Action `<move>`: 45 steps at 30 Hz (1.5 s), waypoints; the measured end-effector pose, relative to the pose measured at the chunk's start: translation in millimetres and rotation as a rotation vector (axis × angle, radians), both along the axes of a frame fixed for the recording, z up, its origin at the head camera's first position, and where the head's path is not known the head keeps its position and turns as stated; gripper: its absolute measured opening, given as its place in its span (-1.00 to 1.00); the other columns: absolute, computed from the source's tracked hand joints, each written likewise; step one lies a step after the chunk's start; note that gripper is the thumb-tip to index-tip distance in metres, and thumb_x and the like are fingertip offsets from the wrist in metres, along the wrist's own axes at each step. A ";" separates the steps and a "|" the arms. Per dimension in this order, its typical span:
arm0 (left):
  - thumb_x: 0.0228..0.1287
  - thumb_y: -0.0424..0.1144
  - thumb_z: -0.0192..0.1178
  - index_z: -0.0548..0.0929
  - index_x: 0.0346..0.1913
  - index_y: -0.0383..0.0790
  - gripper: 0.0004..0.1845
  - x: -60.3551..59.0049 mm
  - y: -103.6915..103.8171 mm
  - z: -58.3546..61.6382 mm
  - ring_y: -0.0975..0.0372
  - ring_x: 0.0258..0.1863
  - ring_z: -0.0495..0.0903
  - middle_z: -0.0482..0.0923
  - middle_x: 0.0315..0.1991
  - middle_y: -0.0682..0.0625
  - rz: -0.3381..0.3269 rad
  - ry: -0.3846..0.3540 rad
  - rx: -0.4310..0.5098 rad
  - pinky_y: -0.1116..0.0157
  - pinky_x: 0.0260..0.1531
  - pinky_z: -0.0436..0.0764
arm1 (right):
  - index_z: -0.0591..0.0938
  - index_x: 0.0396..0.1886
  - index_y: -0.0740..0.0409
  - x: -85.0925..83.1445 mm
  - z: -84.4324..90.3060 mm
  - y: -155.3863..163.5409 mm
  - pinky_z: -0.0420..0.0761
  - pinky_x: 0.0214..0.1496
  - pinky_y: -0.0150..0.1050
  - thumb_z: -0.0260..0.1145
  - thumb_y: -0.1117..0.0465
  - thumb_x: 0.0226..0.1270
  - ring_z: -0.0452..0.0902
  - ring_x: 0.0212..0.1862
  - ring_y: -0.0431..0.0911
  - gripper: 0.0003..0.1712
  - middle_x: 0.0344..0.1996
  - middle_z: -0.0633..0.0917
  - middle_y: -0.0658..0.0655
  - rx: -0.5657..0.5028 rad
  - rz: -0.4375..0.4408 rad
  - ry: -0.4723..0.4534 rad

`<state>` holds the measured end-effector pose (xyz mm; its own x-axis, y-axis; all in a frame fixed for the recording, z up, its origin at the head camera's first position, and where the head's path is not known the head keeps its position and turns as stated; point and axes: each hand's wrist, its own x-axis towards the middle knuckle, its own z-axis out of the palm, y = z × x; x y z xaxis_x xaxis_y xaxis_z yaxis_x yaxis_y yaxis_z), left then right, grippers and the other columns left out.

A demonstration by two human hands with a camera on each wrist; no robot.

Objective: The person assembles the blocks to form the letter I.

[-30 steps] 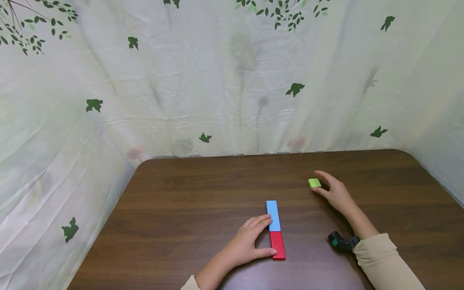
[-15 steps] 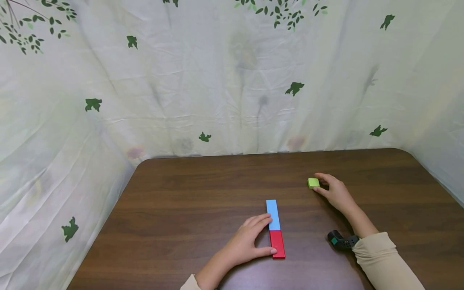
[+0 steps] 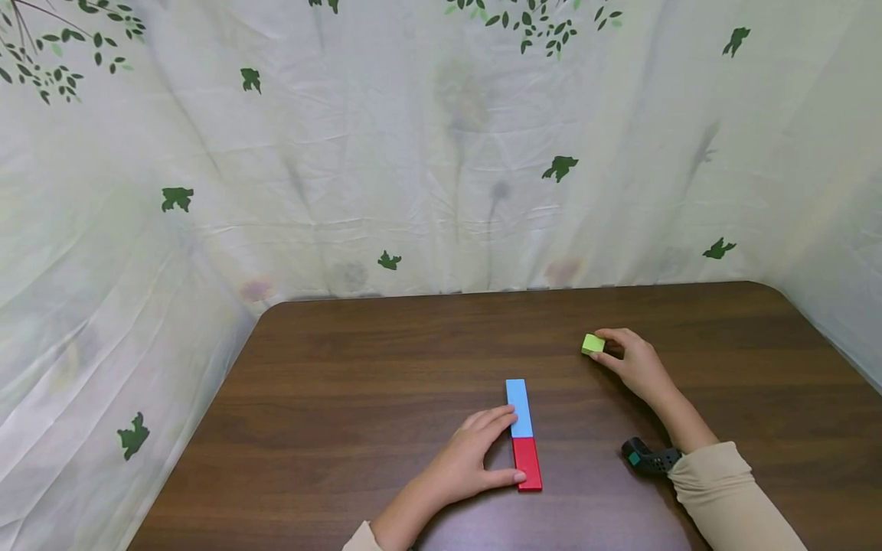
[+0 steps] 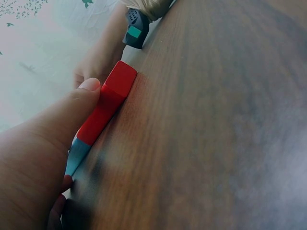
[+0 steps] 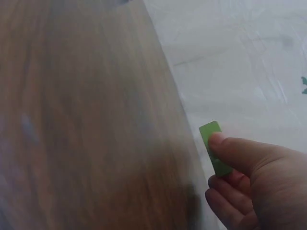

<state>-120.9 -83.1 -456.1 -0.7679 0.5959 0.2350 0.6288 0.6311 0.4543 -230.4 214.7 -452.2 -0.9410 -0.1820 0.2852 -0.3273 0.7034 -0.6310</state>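
Observation:
In the head view a blue block and a red block lie end to end in one line on the table. My left hand rests at their left side, its thumb on the red block near the close end and its fingertips touching the blue one. The left wrist view shows the thumb against the red block, with the blue block beyond it. Farther back on the right, my right hand pinches a small light-green block between thumb and fingers. The green block looks tilted.
The dark brown wooden table reaches back to a pale curtain with leaf prints. A black wrist device sits at the right sleeve, left of the forearm.
The right hand has closed its fingers on the green block, which has tilted and shifted slightly left. The left hand and the red and blue blocks stay in place.

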 end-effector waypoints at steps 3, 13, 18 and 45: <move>-0.13 0.30 -0.03 0.19 0.17 -0.03 -0.23 0.1 -0.1 0.1 0.29 0.13 0.05 0.03 0.18 0.22 0.001 -0.002 -0.001 0.20 0.02 0.17 | 0.42 -0.06 0.19 0.7 1.5 -3.6 0.44 -0.25 -0.09 0.20 0.07 0.01 0.39 -0.17 0.08 -0.52 -0.15 0.41 0.21 -0.017 0.005 0.026; -0.13 0.30 -0.03 0.19 0.17 -0.02 -0.23 -0.1 -0.2 -0.2 0.28 0.12 0.05 0.04 0.18 0.22 0.003 0.003 -0.006 0.19 0.02 0.18 | 0.45 -0.11 0.19 2.3 8.3 -17.1 0.44 -0.23 -0.11 0.25 0.15 -0.04 0.41 -0.19 0.06 -0.56 -0.19 0.44 0.17 -0.053 0.040 0.089; -0.13 0.30 -0.04 0.19 0.17 -0.02 -0.23 -0.3 0.0 -0.7 0.28 0.12 0.05 0.04 0.18 0.22 0.003 0.003 -0.005 0.19 0.02 0.18 | 0.46 -0.12 0.17 3.1 11.0 -23.9 0.45 -0.24 -0.13 0.27 0.13 -0.06 0.43 -0.20 0.02 -0.56 -0.19 0.45 0.15 -0.056 0.051 0.103; -0.14 0.32 -0.06 0.18 0.18 0.00 -0.22 -1.5 0.1 -1.1 0.29 0.13 0.04 0.02 0.18 0.23 0.002 -0.009 -0.020 0.18 0.01 0.19 | 0.49 -0.15 0.16 4.0 11.4 -72.8 0.46 -0.23 -0.26 0.27 0.13 -0.07 0.45 -0.26 -0.14 -0.58 -0.21 0.46 0.06 -0.097 0.204 0.111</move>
<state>-122.4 -83.1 -457.1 -0.7711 0.5989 0.2162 0.6235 0.6413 0.4471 -226.3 141.9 -440.9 -0.8498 -0.3314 0.4100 -0.5270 0.5536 -0.6448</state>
